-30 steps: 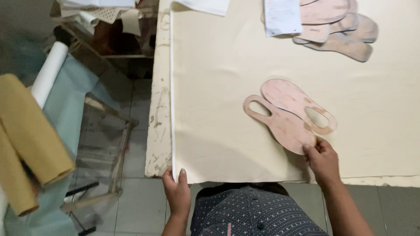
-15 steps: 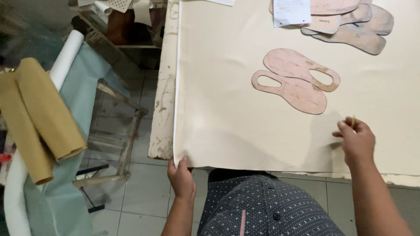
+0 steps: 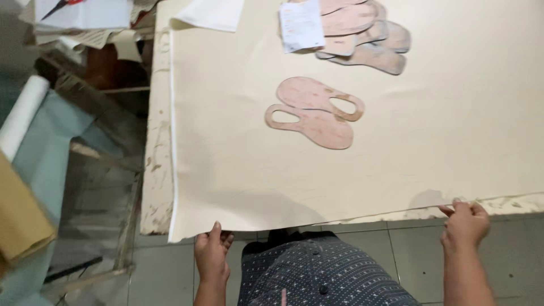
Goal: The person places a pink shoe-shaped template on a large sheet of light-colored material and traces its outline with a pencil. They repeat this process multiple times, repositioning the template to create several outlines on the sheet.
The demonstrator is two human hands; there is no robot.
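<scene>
Both hands now pinch the near edge of the cream sheet (image 3: 238, 170), which lies spread over the worn table (image 3: 154, 170). The right hand (image 3: 466, 224) has left the pair of pink sole-shaped templates (image 3: 314, 112), where it rested a second ago, and come down to the sheet's edge at about four o'clock; its fingers are closed on the hem, thumb on top. The left hand (image 3: 211, 256) sits at about seven o'clock, at the sheet's near left corner, fingertips curled up over the edge and gripping it, much as before. The view has also swung right and closer to the table.

With the templates let go and both hands on the same edge, the work looks to have moved from placing patterns to handling the sheet itself (tugging it flat or squaring it, I judge). The templates lie untouched near the centre; a stack of further templates (image 3: 368, 39) and a white paper slip (image 3: 301, 25) lie at twelve o'clock.
</scene>
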